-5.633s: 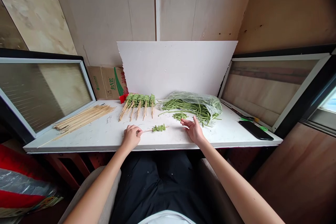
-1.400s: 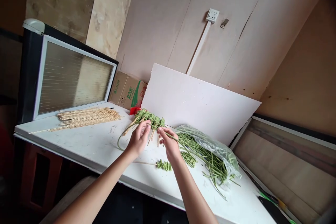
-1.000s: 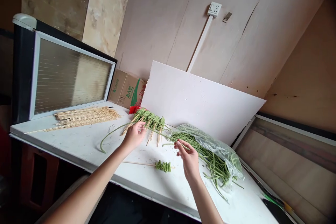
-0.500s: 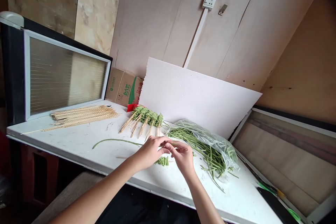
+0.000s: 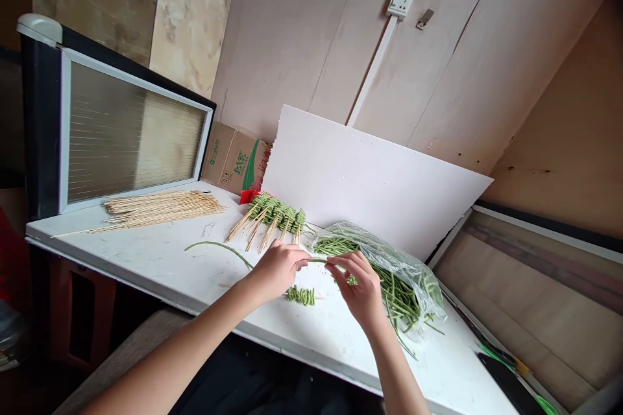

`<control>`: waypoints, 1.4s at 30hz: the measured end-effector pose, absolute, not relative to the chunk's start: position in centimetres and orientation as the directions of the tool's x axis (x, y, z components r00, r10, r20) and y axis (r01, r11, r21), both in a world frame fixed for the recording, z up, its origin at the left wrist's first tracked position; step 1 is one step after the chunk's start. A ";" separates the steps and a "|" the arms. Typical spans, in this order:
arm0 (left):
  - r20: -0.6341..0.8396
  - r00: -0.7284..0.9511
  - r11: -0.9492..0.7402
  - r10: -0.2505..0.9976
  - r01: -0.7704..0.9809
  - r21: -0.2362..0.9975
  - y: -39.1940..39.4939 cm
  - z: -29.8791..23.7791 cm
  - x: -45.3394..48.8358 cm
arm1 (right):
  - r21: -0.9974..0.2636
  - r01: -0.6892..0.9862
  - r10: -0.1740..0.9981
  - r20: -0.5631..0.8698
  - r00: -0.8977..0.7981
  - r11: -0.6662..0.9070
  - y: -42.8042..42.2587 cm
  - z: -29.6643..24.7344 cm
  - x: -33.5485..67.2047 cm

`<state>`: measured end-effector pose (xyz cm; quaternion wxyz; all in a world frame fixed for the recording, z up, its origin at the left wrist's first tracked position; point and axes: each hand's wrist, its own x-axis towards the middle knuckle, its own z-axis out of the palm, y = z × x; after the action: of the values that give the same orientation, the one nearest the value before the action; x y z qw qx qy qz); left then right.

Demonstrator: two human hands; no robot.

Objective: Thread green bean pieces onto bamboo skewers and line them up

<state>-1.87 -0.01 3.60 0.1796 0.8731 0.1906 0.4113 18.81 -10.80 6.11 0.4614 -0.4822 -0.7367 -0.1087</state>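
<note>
One long green bean (image 5: 318,260) stretches between my two hands, and its far part curves out leftward over the table. My left hand (image 5: 280,270) is closed on it, thumb and fingers pinching. At the bean's right end my right hand (image 5: 357,282) pinches too, fingers bent. Below them on the table lies a skewer with folded green bean (image 5: 302,296) threaded on it. Behind my hands, finished bean skewers (image 5: 277,213) are heaped with their sticks pointing toward me. A clear plastic bag of long beans (image 5: 399,272) lies just right of my right hand.
Many bare bamboo skewers (image 5: 163,207) lie at the table's left. A cardboard box (image 5: 236,155) and a white board (image 5: 370,175) stand at the back. Framed panels (image 5: 136,133) border both sides. A black flat object (image 5: 511,382) lies at the right edge.
My hands have moved apart, the right one shifting rightward, so a stretch of bean shows between them. The skewer on the table is less covered. The view has shifted slightly.
</note>
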 end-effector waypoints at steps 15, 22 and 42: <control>0.621 0.634 -0.855 0.461 0.131 0.501 -0.9 3.6 -1.8 | -0.174 0.856 0.616 0.764 -0.194 0.486 -10.2 5.5 18.8; 0.670 0.600 -0.814 0.437 -0.053 0.579 -0.9 3.1 -1.0 | -0.207 0.828 0.606 0.773 -0.188 0.521 -10.2 5.2 17.3; 0.631 0.578 -0.514 0.517 -0.380 0.769 -1.6 3.7 -1.0 | -0.837 0.228 0.779 0.547 0.307 0.498 -9.2 3.7 18.1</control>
<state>-1.01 -1.61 3.67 0.4907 0.7404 0.0462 0.4570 18.08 -9.16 3.68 0.6671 -0.4568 -0.5511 0.2064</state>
